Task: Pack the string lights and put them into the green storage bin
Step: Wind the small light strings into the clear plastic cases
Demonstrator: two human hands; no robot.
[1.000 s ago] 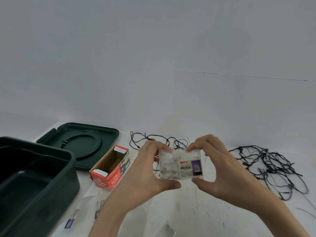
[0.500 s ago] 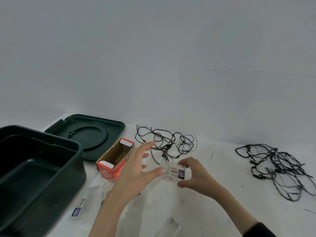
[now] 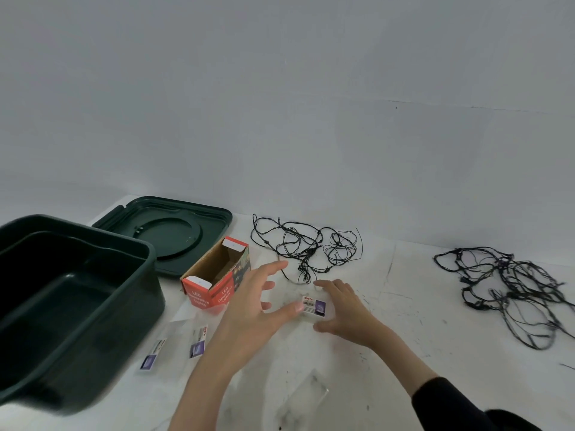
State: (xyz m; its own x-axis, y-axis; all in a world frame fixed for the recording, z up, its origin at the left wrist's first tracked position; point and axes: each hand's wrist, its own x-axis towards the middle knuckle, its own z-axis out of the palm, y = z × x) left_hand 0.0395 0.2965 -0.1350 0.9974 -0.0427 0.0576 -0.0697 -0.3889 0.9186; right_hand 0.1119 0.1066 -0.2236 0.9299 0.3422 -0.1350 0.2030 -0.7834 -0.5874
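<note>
I see both hands low over the white surface (image 3: pixel 404 306), and between them a small clear packet (image 3: pixel 313 306) lies flat with its printed label facing up. My left hand (image 3: pixel 249 309) is spread wide. Its fingers (image 3: pixel 273 266) are straight and fanned apart, holding nothing, and only the thumb tip touches the packet's left edge. My right hand (image 3: pixel 345 309) rests palm down just right of the packet, with its fingers (image 3: pixel 329 286) relaxed and loosely extended. The index finger reaches past the packet's far side and the thumb sits at its near side, so the packet lies in the gap between them. I cannot tell whether either one touches the clear edge.

The string lights (image 3: pixel 308 248) lie loose in a black tangle just beyond both hands, and their nearest strands run close to my right index fingertip. A second tangle (image 3: pixel 510 287) lies well apart to the right.

The green storage bin (image 3: pixel 149 256) stands open at the left, with its lid (image 3: pixel 174 231) flat behind it. A red box (image 3: pixel 217 275) lies open-topped between the lid and my left hand. Two more labelled packets (image 3: pixel 199 343) lie near the bin's front corner, and an empty clear bag (image 3: pixel 308 390) lies between my forearms.
</note>
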